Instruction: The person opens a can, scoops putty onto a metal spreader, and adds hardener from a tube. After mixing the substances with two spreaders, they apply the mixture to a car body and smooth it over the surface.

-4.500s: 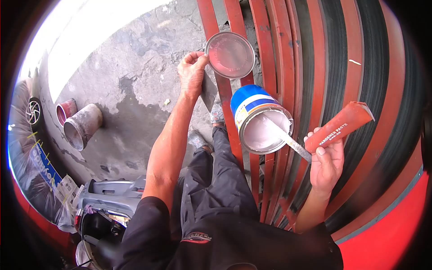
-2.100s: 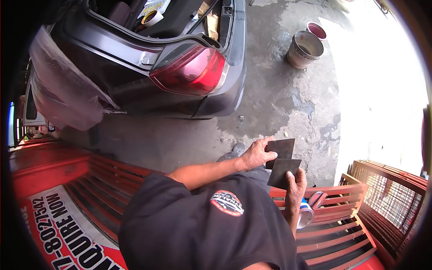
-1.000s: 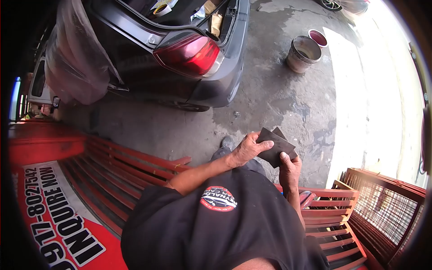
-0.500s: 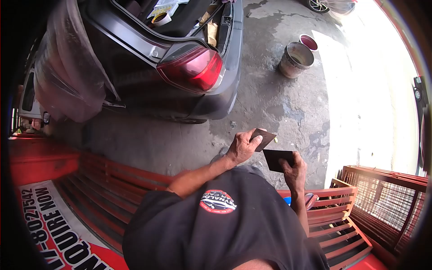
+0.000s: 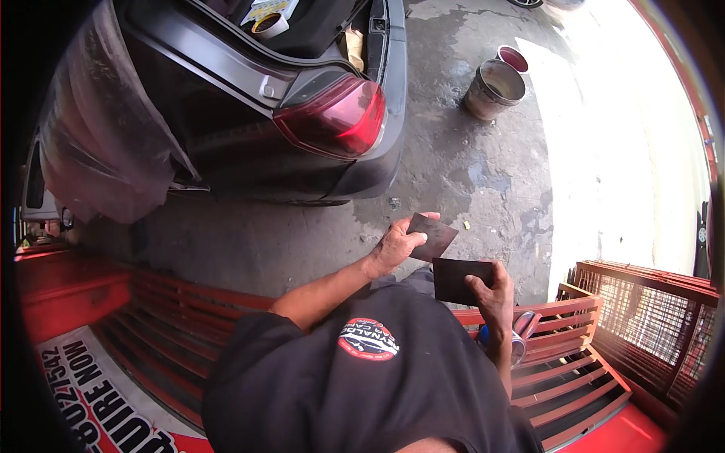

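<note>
Between the thumb and fingers of my left hand is a square piece of dark brown sandpaper, tilted with one corner pointing right. My right hand pinches a darker, nearly black piece of sandpaper, thumb on top. The two pieces are close together in front of my shirt, the left one slightly higher; their edges nearly meet. Beyond my hands stands a dark grey car with a red tail light and its rear open.
A grimy bucket and a smaller container with dark red inside stand on the concrete floor. Plastic sheeting covers part of the car. Slatted red benches lie around me. A tape roll rests in the car.
Both hands have shifted slightly left and the pieces of sandpaper are closer together. The left piece has turned to show more of its face. The view has shifted a little.
</note>
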### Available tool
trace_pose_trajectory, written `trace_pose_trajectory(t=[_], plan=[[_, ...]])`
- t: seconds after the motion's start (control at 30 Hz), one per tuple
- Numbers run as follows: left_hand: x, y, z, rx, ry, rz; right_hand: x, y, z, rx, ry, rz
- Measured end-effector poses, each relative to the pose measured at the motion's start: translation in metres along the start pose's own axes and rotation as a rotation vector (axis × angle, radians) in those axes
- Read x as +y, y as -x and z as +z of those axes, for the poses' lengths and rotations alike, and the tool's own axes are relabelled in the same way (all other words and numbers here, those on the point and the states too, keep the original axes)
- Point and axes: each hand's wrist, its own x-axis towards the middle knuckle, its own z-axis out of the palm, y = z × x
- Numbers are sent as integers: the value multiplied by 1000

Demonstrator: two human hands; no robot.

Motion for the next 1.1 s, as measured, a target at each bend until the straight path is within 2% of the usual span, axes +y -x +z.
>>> trace_pose_trajectory(t=[0.03,0.07,0.17,0.2,0.3,0.43,0.53,0.63,0.7,0.77,0.87,0.97,1.0,1.03,1.1], plan=[[-5,-1,2,-32,-86,17,-2,-2,1,8,201,-25],[-9,-1,5,-61,-172,35,-6,-4,8,24,175,-80],[-12,1,20,-120,-178,-68,-15,-11,19,-36,212,-7],[-12,1,22,-173,-279,-61,-8,-14,25,36,150,-48],[-35,-3,32,-216,-152,-43,2,-19,26,111,103,-27],[-43,-13,31,-287,-229,-94,9,-11,18,14,-560,106],[-31,-12,38,-272,-412,-79,8,1,16,-11,-825,121],[-28,-9,52,-261,-33,-203,22,4,21,69,-1032,149],[-29,-14,56,-230,37,-144,37,-1,23,141,-1052,106],[-25,-19,56,-187,-20,-73,28,-7,22,275,-887,18],[-24,-26,52,-152,-115,3,21,-5,20,457,-291,-168],[-21,-24,58,-190,-102,-37,6,0,32,334,-36,-196],[-25,-25,55,-235,-75,-80,0,0,38,289,-57,-267],[-23,-27,59,-185,-80,-30,0,0,40,185,-49,-360],[-13,-25,65,-66,0,-125,-9,5,40,29,85,-488]])
